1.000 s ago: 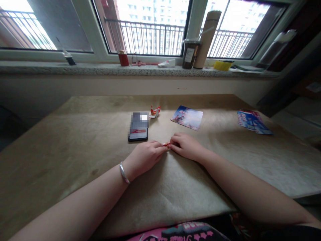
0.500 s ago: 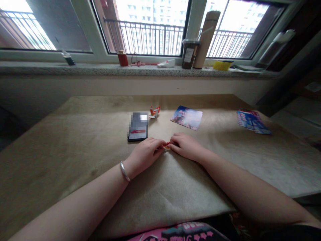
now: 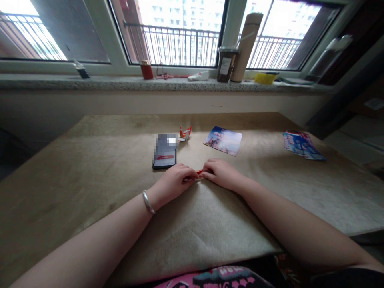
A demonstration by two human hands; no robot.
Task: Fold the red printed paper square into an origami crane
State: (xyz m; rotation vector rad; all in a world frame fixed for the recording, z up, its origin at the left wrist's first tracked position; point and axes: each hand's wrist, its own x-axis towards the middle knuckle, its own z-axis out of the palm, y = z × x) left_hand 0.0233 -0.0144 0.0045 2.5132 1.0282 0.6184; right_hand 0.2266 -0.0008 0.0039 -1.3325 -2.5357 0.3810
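My left hand [image 3: 174, 183] and my right hand [image 3: 220, 173] meet at the middle of the table, fingers curled and pinched on a small folded piece of red patterned paper [image 3: 199, 173]. Most of that paper is hidden under the fingertips. A silver bracelet [image 3: 147, 201] sits on my left wrist. Just beyond my left hand lies a black phone [image 3: 165, 151] with its screen lit. A small folded red and white paper figure [image 3: 185, 133] stands past the phone.
The beige table mat [image 3: 90, 172] covers the table. A colourful paper square [image 3: 223, 140] lies behind my right hand and a blue and red packet [image 3: 301, 145] at the far right. On the window sill [image 3: 90, 83] stand a red cup [image 3: 147, 69], a dark jar [image 3: 225, 64] and a tan tube [image 3: 247, 40].
My left hand's fingers have slid slightly up and right over the small red paper. The right hand has hardly moved.
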